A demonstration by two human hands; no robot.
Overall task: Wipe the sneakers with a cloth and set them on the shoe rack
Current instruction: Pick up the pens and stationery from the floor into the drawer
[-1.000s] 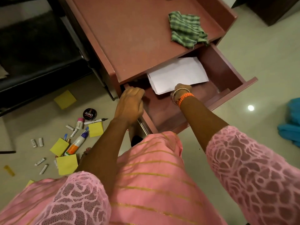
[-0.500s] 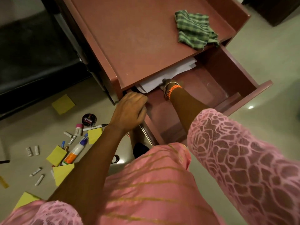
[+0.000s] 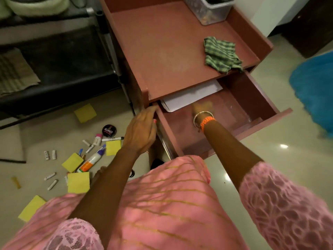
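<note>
A green checked cloth [image 3: 221,55] lies crumpled on the top of a reddish-brown cabinet [image 3: 162,51], near its right front corner. No sneakers are in view. Below the top, the drawer [image 3: 252,94] stands pulled out, with white paper [image 3: 191,95] at its back, partly under the top. My left hand [image 3: 142,129] grips the drawer's left side wall, fingers curled over it. My right hand [image 3: 201,106] is inside the drawer just in front of the paper; motion blur hides its fingers.
A clear plastic container [image 3: 210,9] stands at the back of the cabinet top. Yellow sticky notes [image 3: 78,182], a glue bottle [image 3: 90,162], a marker [image 3: 112,139] and a round tin [image 3: 109,130] litter the floor at left. A black metal frame [image 3: 54,60] runs along the left; something blue [image 3: 315,87] lies at right.
The paper has slid back under the cabinet top, and my right hand has drawn back from under it. The view has tilted up. My left hand stays on the drawer's side.
</note>
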